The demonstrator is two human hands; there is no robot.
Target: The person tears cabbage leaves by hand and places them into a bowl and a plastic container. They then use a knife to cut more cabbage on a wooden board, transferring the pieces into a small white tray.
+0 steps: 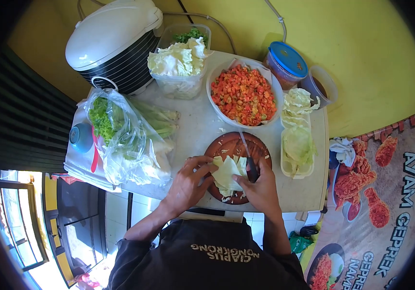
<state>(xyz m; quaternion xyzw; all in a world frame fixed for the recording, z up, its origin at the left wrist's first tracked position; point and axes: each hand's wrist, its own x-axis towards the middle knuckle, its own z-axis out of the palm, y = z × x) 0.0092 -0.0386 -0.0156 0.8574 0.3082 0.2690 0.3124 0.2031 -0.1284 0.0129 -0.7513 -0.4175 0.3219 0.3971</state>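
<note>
Pale green cabbage leaves (226, 175) lie stacked over a round brown wooden cutting board (260, 145). My left hand (191, 178) has its fingers curled on the stack's left edge, pinching it. In my right hand (261, 187) is a knife (252, 169), gripped by its black handle, with the blade pointing away from me toward the big bowl. My right thumb touches the leaves' right side. Small cabbage scraps are scattered on the board. Beyond it stands a white bowl (211, 104) full of chopped red and orange chillies (243, 94).
Left are a plastic bag of lettuce (135, 140), a blue cup (81, 137) and a rice cooker (111, 38). A clear container (176, 87) holds cabbage and greens at the back. To the right are a white tray (305, 170) with cabbage leaves, a blue-lidded tub (288, 59) and a plastic cup (330, 87).
</note>
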